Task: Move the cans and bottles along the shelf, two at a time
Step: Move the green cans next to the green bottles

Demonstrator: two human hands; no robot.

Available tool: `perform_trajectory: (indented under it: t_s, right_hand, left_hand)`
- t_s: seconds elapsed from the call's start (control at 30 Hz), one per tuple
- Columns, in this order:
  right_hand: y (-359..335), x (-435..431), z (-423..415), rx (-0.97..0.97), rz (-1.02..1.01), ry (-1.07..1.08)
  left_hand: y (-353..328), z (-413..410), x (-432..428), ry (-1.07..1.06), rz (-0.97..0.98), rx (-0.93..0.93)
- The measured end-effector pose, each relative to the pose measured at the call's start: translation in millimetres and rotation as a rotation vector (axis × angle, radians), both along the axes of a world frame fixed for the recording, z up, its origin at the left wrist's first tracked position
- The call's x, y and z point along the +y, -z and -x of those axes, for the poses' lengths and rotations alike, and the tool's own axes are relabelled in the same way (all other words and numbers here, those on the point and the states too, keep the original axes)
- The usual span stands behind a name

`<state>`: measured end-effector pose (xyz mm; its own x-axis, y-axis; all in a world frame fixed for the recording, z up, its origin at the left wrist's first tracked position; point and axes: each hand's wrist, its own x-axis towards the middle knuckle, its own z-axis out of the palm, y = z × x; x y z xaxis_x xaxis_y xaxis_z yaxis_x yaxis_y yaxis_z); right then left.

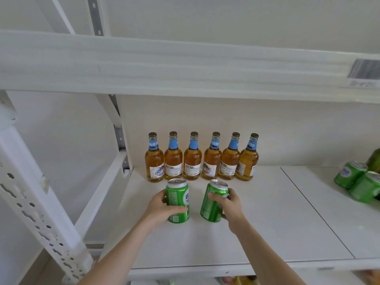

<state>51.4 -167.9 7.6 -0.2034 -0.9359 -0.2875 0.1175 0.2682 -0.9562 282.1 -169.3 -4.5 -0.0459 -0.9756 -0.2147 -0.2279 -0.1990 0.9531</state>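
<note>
While the left hand and right hand each hold a green aluminium can in curled fingers at the white shelf's front, the tilted right can may topple or knock the amber glass bottles just behind.

Six bottles standing in row. Four cans showing: two sitting in front, left can and right can; two more, third can and fourth can, sitting at far right. One further green shape peeking in behind those, kind unclear. Two hands reaching in: left hand, right hand.
</note>
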Motion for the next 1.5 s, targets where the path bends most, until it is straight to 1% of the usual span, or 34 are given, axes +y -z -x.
perform_trajectory:
  t_s: [0.13, 0.33, 0.63, 0.83, 1.0, 1.23, 1.5]
  right_hand:
    - [-1.1, 12.6, 22.9, -0.007, 0.012, 0.015]
    - [-7.0, 42.7, 66.8, 0.003, 0.038, 0.012]
    - [-17.1, 95.0, 155.3, 0.036, 0.07, 0.0]
    - [-15.9, 109.5, 205.4, 0.057, 0.082, -0.003]
    - [-10.3, 100.8, 234.4, 0.049, 0.08, 0.005]
    - [-1.5, 72.0, 272.6, 0.01, 0.072, 0.063]
    - [0.5, 61.4, 339.2, -0.009, 0.088, 0.095]
  left_hand:
    - [-5.1, 24.2, 11.5, 0.012, 0.001, -0.019]
    - [-7.7, 68.5, 39.3, 0.002, -0.011, 0.018]
    - [-10.5, 156.9, 84.9, 0.005, -0.011, 0.051]
    - [-9.2, 208.5, 101.5, -0.004, -0.021, 0.09]
    - [-7.4, 237.9, 89.6, 0.014, -0.027, 0.059]
    - [-8.1, 279.1, 48.2, 0.077, -0.005, 0.001]
    - [-1.5, 349.9, 28.3, 0.13, 0.002, -0.04]
